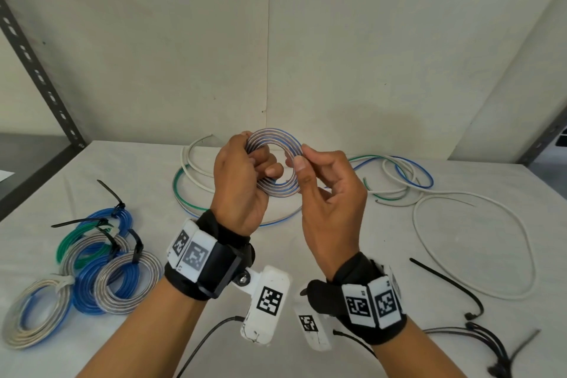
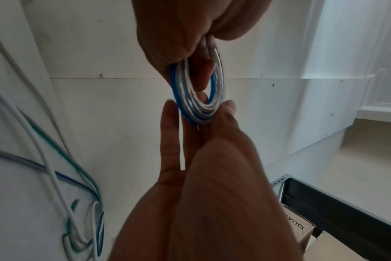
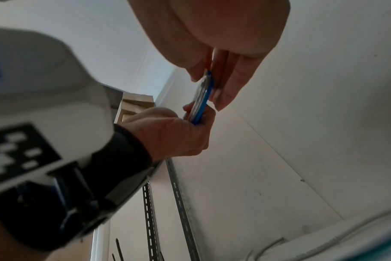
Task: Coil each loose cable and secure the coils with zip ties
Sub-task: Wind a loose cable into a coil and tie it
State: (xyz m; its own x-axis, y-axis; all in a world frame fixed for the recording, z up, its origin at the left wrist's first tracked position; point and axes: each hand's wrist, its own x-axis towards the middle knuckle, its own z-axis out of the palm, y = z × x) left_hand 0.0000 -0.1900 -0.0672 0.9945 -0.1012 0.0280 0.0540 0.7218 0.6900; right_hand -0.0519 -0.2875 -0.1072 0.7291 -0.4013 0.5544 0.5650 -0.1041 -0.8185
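Coil [image 1: 277,163] of blue-and-silver cable is held up in the air above the middle of the desk [image 1: 383,255], toward its far edge; no tie on it yet. A tail of the same cable appears to trail down from it to the desk surface, so I judge the winding nearly finished, not tied.

Left hand [image 1: 242,181]: fingers curled through the coil's opening, gripping the left side of the loop stack. Right hand [image 1: 325,193]: thumb and forefinger pinching the right rim; the remaining fingers are loosely bent and hold nothing. The wrist views confirm both grips on opposite sides of the ring.

Handling notes (my judgement): thin, light, springy wire. The turns will fan out or spring open if either grip slackens. The jacket looks smooth, so loops may slide over each other. Best hold is across the whole bundle, all turns clamped together at one spot, leaving the opposite side free for the tie.

Elsewhere: finished coils [image 1: 92,270] with ties sit by the near left corner. Loose cables [image 1: 408,181], white, green and blue, lie along the far edge. Spare black zip ties [image 1: 454,285] lie toward the near right corner, within reach of the right hand, one lying apart from the bunch.

Risk: freeing the right hand to fetch a tie leaves the left alone to keep the stack together
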